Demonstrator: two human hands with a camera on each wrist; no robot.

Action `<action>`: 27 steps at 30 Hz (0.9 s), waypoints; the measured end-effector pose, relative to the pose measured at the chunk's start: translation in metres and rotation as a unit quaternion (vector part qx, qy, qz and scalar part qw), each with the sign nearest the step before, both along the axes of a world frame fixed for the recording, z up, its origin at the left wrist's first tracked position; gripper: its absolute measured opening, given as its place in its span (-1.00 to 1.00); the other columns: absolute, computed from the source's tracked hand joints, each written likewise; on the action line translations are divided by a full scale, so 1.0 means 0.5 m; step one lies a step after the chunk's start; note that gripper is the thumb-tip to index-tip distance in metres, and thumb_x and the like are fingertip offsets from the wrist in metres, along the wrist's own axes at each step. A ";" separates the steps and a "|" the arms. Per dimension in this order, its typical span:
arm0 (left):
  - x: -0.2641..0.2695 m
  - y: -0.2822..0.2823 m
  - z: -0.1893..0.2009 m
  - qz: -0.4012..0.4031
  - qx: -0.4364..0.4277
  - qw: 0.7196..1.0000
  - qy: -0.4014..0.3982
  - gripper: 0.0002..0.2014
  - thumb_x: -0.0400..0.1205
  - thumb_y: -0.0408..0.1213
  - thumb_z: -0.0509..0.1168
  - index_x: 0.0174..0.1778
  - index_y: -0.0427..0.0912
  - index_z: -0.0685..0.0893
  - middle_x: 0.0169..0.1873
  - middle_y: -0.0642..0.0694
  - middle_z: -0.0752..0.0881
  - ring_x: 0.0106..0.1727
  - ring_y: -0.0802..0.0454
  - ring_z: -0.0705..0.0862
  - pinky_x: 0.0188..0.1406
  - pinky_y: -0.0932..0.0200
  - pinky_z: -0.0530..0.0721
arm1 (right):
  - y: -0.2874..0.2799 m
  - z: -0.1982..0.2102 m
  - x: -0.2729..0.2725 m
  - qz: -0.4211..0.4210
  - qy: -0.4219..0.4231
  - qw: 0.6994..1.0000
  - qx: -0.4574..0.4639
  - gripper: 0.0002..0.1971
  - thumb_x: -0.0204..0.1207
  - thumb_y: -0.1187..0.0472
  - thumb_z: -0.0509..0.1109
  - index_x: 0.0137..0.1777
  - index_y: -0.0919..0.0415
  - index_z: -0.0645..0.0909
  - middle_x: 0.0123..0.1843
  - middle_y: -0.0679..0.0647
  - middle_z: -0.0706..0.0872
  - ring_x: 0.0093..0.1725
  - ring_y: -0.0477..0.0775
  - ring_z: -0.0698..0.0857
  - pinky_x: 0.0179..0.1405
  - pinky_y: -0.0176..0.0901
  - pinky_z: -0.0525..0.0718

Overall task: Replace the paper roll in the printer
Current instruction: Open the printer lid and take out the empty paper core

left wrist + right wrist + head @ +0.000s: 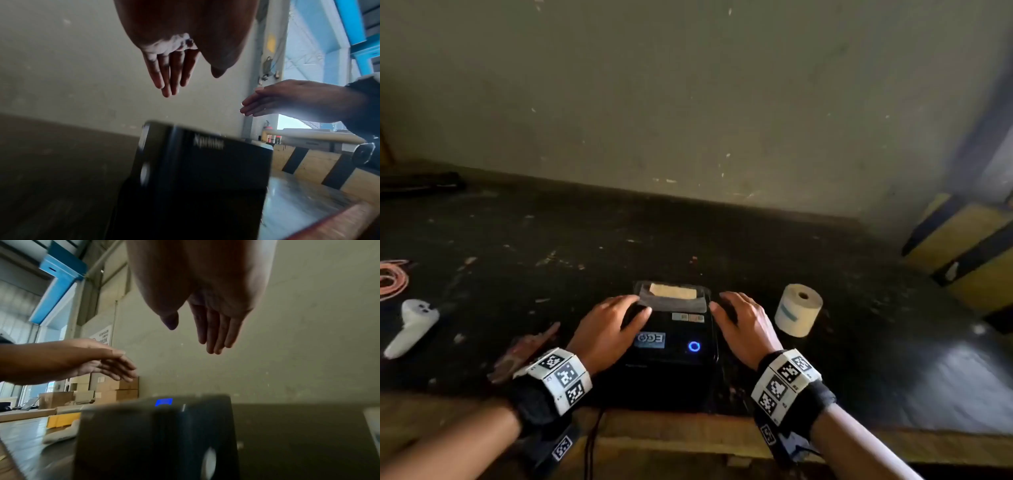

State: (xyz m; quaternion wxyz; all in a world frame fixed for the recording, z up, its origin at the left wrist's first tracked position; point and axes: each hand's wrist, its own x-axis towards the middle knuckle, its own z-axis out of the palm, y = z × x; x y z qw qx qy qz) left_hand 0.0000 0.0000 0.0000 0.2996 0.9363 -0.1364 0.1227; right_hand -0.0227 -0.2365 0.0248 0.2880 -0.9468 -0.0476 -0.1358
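Observation:
A small black printer (671,346) sits at the table's front edge, its blue power ring (693,346) lit and a strip of paper (673,291) showing at its top slot. My left hand (613,322) hovers over the printer's left side, fingers straight, holding nothing. My right hand (743,320) hovers over its right side, also with straight fingers. Both wrist views show the hands (174,73) (216,327) above the printer body (197,178) (156,434) with a gap. A fresh paper roll (798,310) stands on end just right of the right hand.
A white controller (412,325) and a coil of orange cable (392,279) lie at the left. A reddish scrap (524,353) lies beside the left wrist. A wall runs behind the dark table (551,240); a yellow-and-black barrier (969,260) stands at the right.

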 end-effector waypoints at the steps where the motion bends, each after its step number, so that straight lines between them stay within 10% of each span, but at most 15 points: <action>1: -0.008 0.002 -0.017 0.004 -0.013 1.000 0.016 -0.44 0.56 0.15 0.11 0.33 -0.17 0.54 0.30 -0.18 0.64 0.34 -0.06 0.56 0.34 0.06 0.48 | 0.002 -0.016 -0.005 -0.005 0.017 1.000 0.013 -0.59 0.60 -0.10 0.21 0.32 0.13 0.52 0.30 0.06 0.64 0.26 0.03 0.59 0.21 -0.08 0.60; 6: -0.052 0.004 -0.127 -0.003 -0.032 0.999 0.018 -0.14 0.44 0.43 -0.09 0.39 -0.21 0.49 0.45 -0.16 0.48 0.49 -0.03 0.37 0.45 0.11 0.30 | 0.014 -0.131 -0.047 -0.007 0.060 0.998 0.013 -0.54 0.60 -0.10 0.21 0.44 0.07 0.43 0.33 0.08 0.54 0.33 0.05 0.50 0.27 -0.14 0.51; 11: -0.078 -0.004 -0.182 0.021 -0.110 0.992 0.060 -0.38 0.54 0.24 0.15 0.51 0.14 0.28 0.62 -0.22 0.10 0.62 -0.13 0.10 0.57 -0.07 0.21 | 0.031 -0.192 -0.071 -0.029 0.079 0.993 0.080 -0.49 0.60 -0.18 0.13 0.53 -0.18 0.22 0.34 0.15 0.54 0.33 0.12 0.51 0.27 -0.03 0.54; 16: -0.086 -0.013 -0.181 0.015 -0.193 0.981 0.022 -0.50 0.58 0.00 0.25 0.46 0.13 0.36 0.43 -0.05 0.47 0.45 0.15 0.37 0.43 0.44 0.24 | 0.045 -0.213 -0.074 -0.028 0.083 0.985 0.148 -0.49 0.57 -0.26 0.02 0.53 -0.34 0.08 0.30 0.15 0.68 0.19 0.12 0.70 0.20 0.07 0.67; 20: -0.085 -0.024 -0.198 0.050 -0.159 0.985 0.038 -0.41 0.51 0.26 0.03 0.49 0.25 0.23 0.47 -0.08 0.46 0.51 0.00 0.35 0.60 -0.20 0.08 | 0.050 -0.222 -0.075 -0.039 0.087 0.982 0.165 -0.46 0.50 -0.39 -0.04 0.50 -0.45 0.01 0.33 0.14 0.65 0.25 0.15 0.65 0.22 0.17 0.66; 27: -0.088 -0.025 -0.177 0.063 -0.146 0.986 0.046 -0.42 0.58 0.16 0.16 0.52 0.17 0.22 0.41 -0.25 0.53 0.42 -0.19 0.47 0.48 -0.30 0.35 | 0.044 -0.224 -0.070 -0.054 0.070 0.989 0.122 -0.37 0.39 -0.50 -0.20 0.49 -0.44 -0.01 0.19 0.19 0.69 0.17 0.17 0.66 0.17 0.25 0.65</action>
